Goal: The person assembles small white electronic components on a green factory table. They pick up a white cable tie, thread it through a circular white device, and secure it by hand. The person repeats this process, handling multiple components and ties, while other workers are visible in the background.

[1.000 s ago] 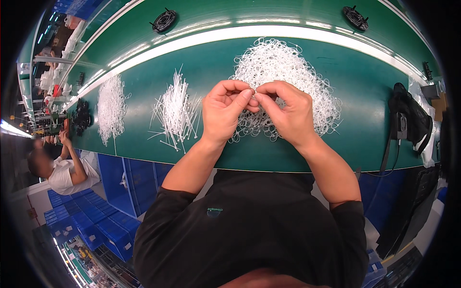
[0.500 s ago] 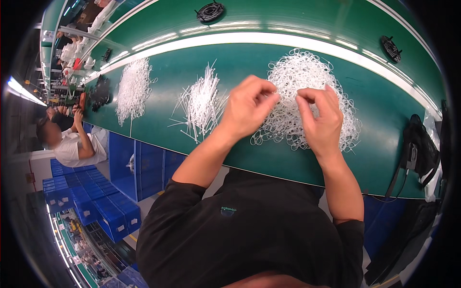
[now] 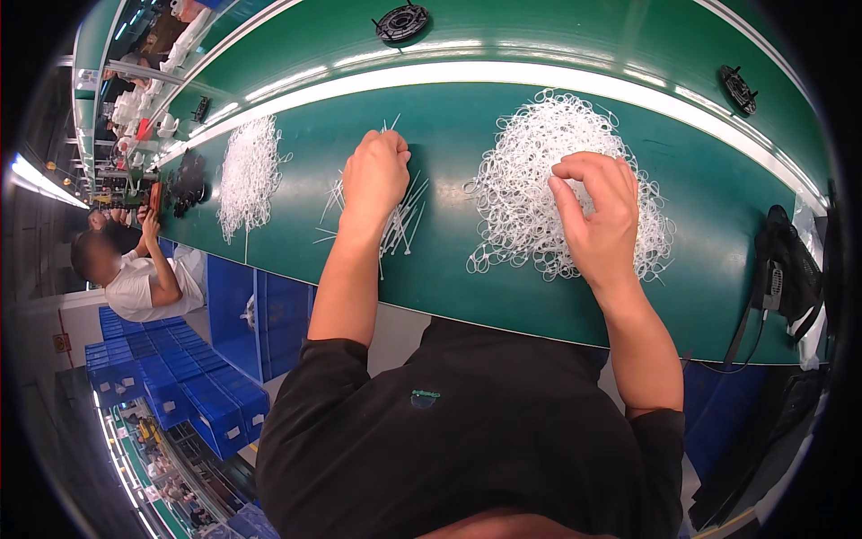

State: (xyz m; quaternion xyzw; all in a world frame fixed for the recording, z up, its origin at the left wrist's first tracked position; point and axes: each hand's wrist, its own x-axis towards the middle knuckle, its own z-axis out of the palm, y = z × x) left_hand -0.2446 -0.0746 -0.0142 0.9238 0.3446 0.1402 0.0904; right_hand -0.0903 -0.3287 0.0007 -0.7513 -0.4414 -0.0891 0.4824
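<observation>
My left hand (image 3: 375, 175) is over a loose pile of straight white cable ties (image 3: 406, 220) and covers its middle. Its fingers are bunched together; whatever is between the fingertips is hidden. Over the right part of a large heap of looped white cable ties (image 3: 530, 198) hangs my right hand (image 3: 602, 198). Thumb and forefinger there curl into a ring with their tips nearly meeting, and anything between them is too small to make out.
Another heap of white cable ties (image 3: 250, 175) lies farther left on the green table (image 3: 449, 269), with black parts (image 3: 189, 184) beyond it. Round black parts (image 3: 401, 24) sit past the white strip. A black mesh bag (image 3: 786, 269) is at right. A co-worker (image 3: 148, 278) sits left near blue bins (image 3: 211, 404).
My left hand has gone from the looped heap leftward to the straight cable ties. The right hand has stayed almost in place over the looped heap.
</observation>
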